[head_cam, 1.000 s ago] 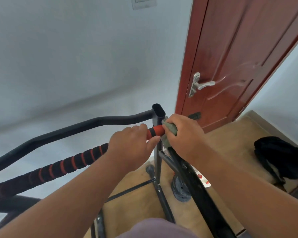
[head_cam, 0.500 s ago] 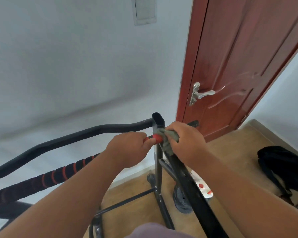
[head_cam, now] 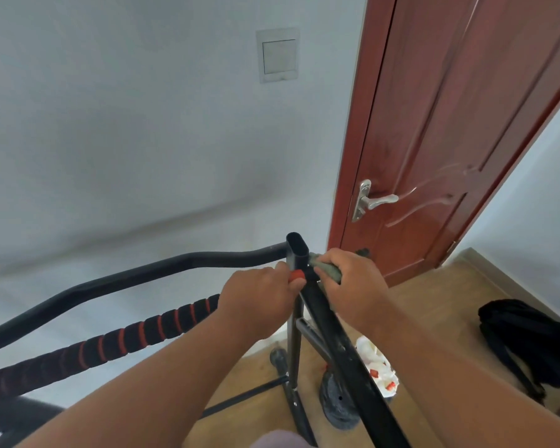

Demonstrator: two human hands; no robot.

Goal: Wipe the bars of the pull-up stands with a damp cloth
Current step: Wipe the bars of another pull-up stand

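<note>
At the top corner of the pull-up stand [head_cam: 293, 305], right where the black upright post [head_cam: 295, 253] meets the padded bar [head_cam: 149, 331]: left hand [head_cam: 259, 299] wrapped around the bar's red end [head_cam: 296, 275], fingers curled over it and gripping tight. Right hand [head_cam: 353, 286] just on the other side of the post, fingers closed around a bunched grey-green cloth [head_cam: 328, 271], pressing it onto the joint where a slanted black bar [head_cam: 346, 354] drops away toward the bottom of the view. Hands nearly touching, only the post between them. Behind the padded bar, a plain black curved bar [head_cam: 143, 273] running leftward from the post, roughly parallel to the black foam with red rings. Below, on the wooden floor [head_cam: 434, 305]: the stand's base tubes, a dark round weight plate [head_cam: 337, 405] beside the foot of the post, and some white plastic stuff with red bits [head_cam: 377, 367] just next to it, can't tell what exactly. Further right, a black bag [head_cam: 524, 344] on the floor, well apart from the stand. Past the hands, a reddish-brown door [head_cam: 450, 124] with a silver lever handle [head_cam: 374, 200], and a pale wall [head_cam: 110, 124] with a square switch plate [head_cam: 278, 55] up high.
</note>
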